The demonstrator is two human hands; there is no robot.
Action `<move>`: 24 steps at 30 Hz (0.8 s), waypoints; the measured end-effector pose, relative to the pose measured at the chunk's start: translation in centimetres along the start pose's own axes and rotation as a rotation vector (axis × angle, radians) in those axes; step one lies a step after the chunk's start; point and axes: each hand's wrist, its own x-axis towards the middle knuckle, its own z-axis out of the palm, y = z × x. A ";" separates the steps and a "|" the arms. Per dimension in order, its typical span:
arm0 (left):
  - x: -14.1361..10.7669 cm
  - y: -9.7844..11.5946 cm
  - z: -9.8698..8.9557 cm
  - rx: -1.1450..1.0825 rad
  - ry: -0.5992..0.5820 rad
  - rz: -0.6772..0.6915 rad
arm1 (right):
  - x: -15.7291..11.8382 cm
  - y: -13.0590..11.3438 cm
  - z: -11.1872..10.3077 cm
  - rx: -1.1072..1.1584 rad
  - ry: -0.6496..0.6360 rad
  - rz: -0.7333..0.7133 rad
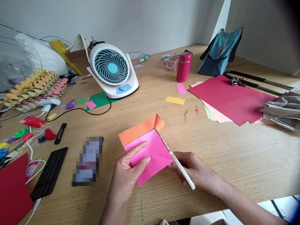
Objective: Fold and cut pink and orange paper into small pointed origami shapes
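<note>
A pink paper square [154, 153] lies over a larger orange paper [140, 128], whose strip shows along the top and right corner. My left hand [131, 168] grips both sheets at the left, thumb and index finger on top of the pink one, the other fingers hidden beneath. In my right hand [191, 168] is a pair of scissors with white handles [181, 170]. Their blades lie along the right edge of the pink square, with the tip at its upper corner by the orange sheet. My right fingers are wrapped round the handles and partly hidden.
A white fan [113, 70] stands at the back. A phone [87, 161] and a black case [50, 173] lie left, near cables and small coloured packets. A yellow strip [175, 100], pink flask [184, 67], red sheets [231, 100] and blue bag [220, 53] are farther right.
</note>
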 end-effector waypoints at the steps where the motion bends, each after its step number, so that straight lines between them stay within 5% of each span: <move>1: 0.0 0.0 0.0 0.000 0.004 0.006 | 0.0 0.1 0.0 0.004 0.003 -0.001; 18: 0.0 0.4 -0.2 0.035 0.035 0.045 | -1.5 2.0 -1.5 0.064 -0.041 0.012; 24: 0.0 1.1 -0.9 0.183 -0.116 0.114 | -1.3 1.5 -4.8 0.069 0.166 -0.191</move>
